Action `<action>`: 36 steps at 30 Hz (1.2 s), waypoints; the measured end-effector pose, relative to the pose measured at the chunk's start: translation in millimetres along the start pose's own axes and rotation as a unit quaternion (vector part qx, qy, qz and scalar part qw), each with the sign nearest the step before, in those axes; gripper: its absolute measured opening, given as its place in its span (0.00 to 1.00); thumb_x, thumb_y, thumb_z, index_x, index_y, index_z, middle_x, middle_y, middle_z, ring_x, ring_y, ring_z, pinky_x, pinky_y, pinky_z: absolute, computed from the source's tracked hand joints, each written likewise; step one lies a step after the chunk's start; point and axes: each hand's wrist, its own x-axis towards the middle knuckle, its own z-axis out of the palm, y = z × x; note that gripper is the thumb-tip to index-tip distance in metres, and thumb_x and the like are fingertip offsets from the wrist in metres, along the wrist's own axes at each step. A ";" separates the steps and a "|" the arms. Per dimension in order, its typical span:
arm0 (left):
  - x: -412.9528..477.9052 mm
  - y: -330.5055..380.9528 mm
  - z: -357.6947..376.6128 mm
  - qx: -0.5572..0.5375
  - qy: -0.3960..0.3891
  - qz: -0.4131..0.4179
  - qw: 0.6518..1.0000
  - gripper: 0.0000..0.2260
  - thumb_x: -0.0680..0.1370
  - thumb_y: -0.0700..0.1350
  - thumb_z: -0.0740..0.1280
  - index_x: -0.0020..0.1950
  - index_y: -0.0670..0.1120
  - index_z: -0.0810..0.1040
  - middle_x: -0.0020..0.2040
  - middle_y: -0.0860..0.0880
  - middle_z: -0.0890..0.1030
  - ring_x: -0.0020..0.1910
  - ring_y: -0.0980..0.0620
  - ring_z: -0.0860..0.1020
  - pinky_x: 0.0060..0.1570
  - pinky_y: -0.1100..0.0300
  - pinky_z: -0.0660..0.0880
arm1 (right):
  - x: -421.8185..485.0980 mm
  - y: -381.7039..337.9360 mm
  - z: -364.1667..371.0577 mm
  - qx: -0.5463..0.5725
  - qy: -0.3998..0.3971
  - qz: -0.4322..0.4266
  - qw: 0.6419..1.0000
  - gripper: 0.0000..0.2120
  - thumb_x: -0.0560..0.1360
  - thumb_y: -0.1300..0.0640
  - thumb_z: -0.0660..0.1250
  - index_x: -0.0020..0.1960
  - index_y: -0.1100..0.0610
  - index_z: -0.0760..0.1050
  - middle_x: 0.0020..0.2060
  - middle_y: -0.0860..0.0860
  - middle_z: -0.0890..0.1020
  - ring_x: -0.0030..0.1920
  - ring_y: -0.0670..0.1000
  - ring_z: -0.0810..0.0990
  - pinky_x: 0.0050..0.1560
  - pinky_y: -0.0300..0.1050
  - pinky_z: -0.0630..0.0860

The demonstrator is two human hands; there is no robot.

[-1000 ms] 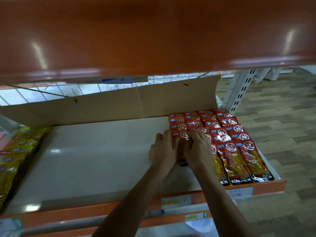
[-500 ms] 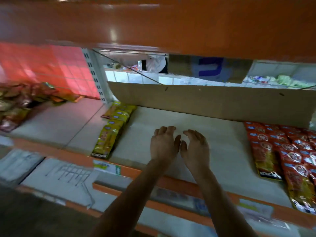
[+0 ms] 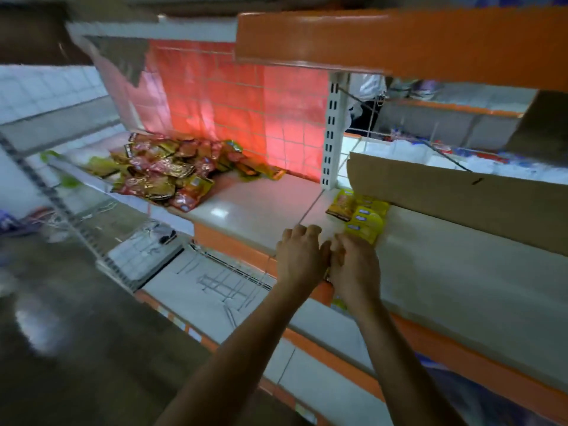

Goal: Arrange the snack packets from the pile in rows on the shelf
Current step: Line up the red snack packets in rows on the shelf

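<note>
Empty, loosely curled left hand point(image 3: 302, 256); right hand point(image 3: 353, 267) over yellow row point(image 3: 364, 221) front, grip can't tell. 10 o'clock: pile point(image 3: 163, 170) on shelf point(image 3: 255, 210). Reach there, grab few flat, keep faces aligned.

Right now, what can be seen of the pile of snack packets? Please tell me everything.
The pile is a loose heap of glossy foil-like packets, red and yellow-gold, overlapping at every angle. It lies on the white shelf in front of the red-lit back grid. Only the shelf is seen touching it.
</note>
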 end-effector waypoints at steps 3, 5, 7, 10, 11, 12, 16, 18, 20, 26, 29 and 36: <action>7.4 -39.9 -13.2 0.007 0.008 -0.029 1.000 0.18 0.79 0.54 0.61 0.66 0.48 0.73 0.61 0.44 0.76 0.61 0.42 0.71 0.57 0.50 0.71 | 9.8 -26.5 31.1 -0.084 -0.071 -0.048 0.993 0.17 0.76 0.55 0.60 0.65 0.56 0.73 0.63 0.52 0.75 0.66 0.54 0.70 0.67 0.45 0.62; 13.8 -62.6 -20.6 0.011 0.025 -0.045 0.999 0.19 0.79 0.54 0.61 0.68 0.48 0.72 0.62 0.45 0.76 0.61 0.43 0.72 0.58 0.51 0.71 | 16.7 -45.0 48.0 -0.069 -0.082 -0.057 0.993 0.18 0.77 0.55 0.60 0.65 0.55 0.73 0.64 0.51 0.75 0.66 0.52 0.70 0.68 0.43 0.61; 22.0 -83.1 -28.1 0.016 0.038 -0.063 0.997 0.19 0.79 0.55 0.61 0.68 0.49 0.71 0.63 0.45 0.75 0.62 0.44 0.72 0.58 0.52 0.71 | 21.7 -64.3 62.2 -0.028 -0.079 -0.051 0.995 0.18 0.76 0.58 0.64 0.65 0.58 0.74 0.63 0.53 0.76 0.65 0.54 0.71 0.67 0.44 0.63; 35.4 -114.2 -39.9 0.018 0.037 -0.083 0.996 0.20 0.79 0.55 0.62 0.69 0.48 0.69 0.64 0.45 0.74 0.63 0.43 0.71 0.61 0.52 0.70 | 28.3 -92.3 85.8 0.016 -0.077 -0.041 0.996 0.18 0.76 0.57 0.66 0.65 0.57 0.74 0.63 0.53 0.77 0.64 0.53 0.72 0.65 0.45 0.67; 40.7 -125.7 -43.9 0.017 0.037 -0.092 0.995 0.21 0.79 0.54 0.62 0.70 0.48 0.69 0.65 0.44 0.74 0.63 0.43 0.71 0.61 0.51 0.70 | 32.5 -101.4 95.0 0.030 -0.086 -0.034 0.995 0.18 0.76 0.56 0.66 0.66 0.56 0.73 0.64 0.53 0.77 0.65 0.53 0.72 0.64 0.45 0.68; 46.2 -137.6 -47.8 0.018 0.041 -0.102 0.994 0.21 0.79 0.54 0.63 0.70 0.48 0.69 0.65 0.44 0.74 0.64 0.42 0.71 0.61 0.50 0.70 | 37.5 -110.2 104.9 0.041 -0.096 -0.026 0.994 0.19 0.77 0.55 0.66 0.67 0.55 0.71 0.65 0.52 0.76 0.66 0.52 0.71 0.64 0.46 0.69; 75.0 -183.5 -62.1 0.042 0.049 -0.145 0.987 0.21 0.79 0.54 0.63 0.69 0.47 0.69 0.64 0.43 0.73 0.62 0.41 0.71 0.56 0.49 0.71 | 65.6 -142.8 146.1 0.055 -0.137 -0.027 0.989 0.21 0.77 0.54 0.64 0.69 0.54 0.68 0.66 0.52 0.74 0.65 0.54 0.70 0.63 0.48 0.69; 94.0 -204.4 -67.2 0.045 0.052 -0.161 0.985 0.18 0.79 0.52 0.63 0.66 0.45 0.69 0.62 0.42 0.73 0.60 0.40 0.71 0.54 0.49 0.72 | 82.0 -157.8 165.2 0.056 -0.153 -0.033 0.986 0.21 0.77 0.53 0.64 0.69 0.54 0.67 0.65 0.52 0.74 0.64 0.55 0.70 0.62 0.47 0.68; 114.9 -224.3 -72.1 0.047 0.057 -0.176 0.982 0.16 0.79 0.48 0.63 0.64 0.44 0.70 0.61 0.42 0.74 0.59 0.40 0.71 0.53 0.48 0.72 | 99.0 -171.7 183.8 0.058 -0.165 -0.028 0.984 0.22 0.77 0.53 0.65 0.69 0.55 0.66 0.65 0.53 0.74 0.63 0.56 0.71 0.62 0.48 0.68; 168.8 -278.2 -79.5 0.003 0.079 -0.230 0.970 0.15 0.78 0.44 0.63 0.62 0.40 0.71 0.59 0.39 0.73 0.57 0.39 0.71 0.53 0.49 0.69 | 148.5 -205.6 233.7 0.033 -0.187 0.008 0.982 0.31 0.75 0.44 0.67 0.69 0.61 0.63 0.62 0.60 0.75 0.63 0.60 0.72 0.59 0.51 0.70; 191.5 -298.9 -79.8 -0.046 0.103 -0.271 0.956 0.16 0.80 0.46 0.62 0.65 0.40 0.69 0.59 0.39 0.74 0.57 0.40 0.72 0.54 0.50 0.69 | 165.5 -216.7 252.7 0.007 -0.183 0.024 0.983 0.34 0.72 0.39 0.68 0.67 0.61 0.64 0.60 0.59 0.76 0.62 0.60 0.73 0.56 0.52 0.72; 231.3 -323.0 -87.9 -0.117 0.150 -0.383 0.904 0.34 0.77 0.57 0.67 0.72 0.39 0.57 0.67 0.36 0.70 0.64 0.36 0.72 0.56 0.46 0.72 | 190.7 -225.7 275.2 0.081 -0.198 0.062 0.975 0.29 0.67 0.41 0.73 0.62 0.55 0.71 0.56 0.54 0.79 0.57 0.57 0.78 0.48 0.45 0.70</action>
